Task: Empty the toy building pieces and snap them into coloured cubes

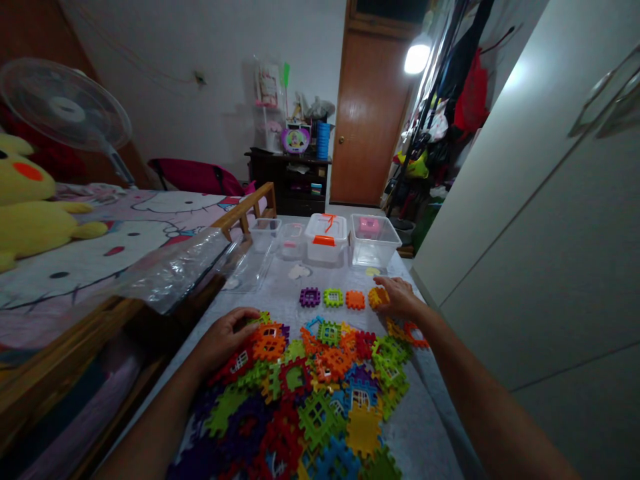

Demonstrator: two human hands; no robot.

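Ahead-right of my left hand, grip unclear from here, my right hand pinches a yellow tile, apparently to even the row of tiles.

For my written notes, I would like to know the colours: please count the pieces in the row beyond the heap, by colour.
Purple piece: 1
Lime-green piece: 1
Orange piece: 1
Yellow-orange piece, partly covered by the right hand: 1
Total: 4
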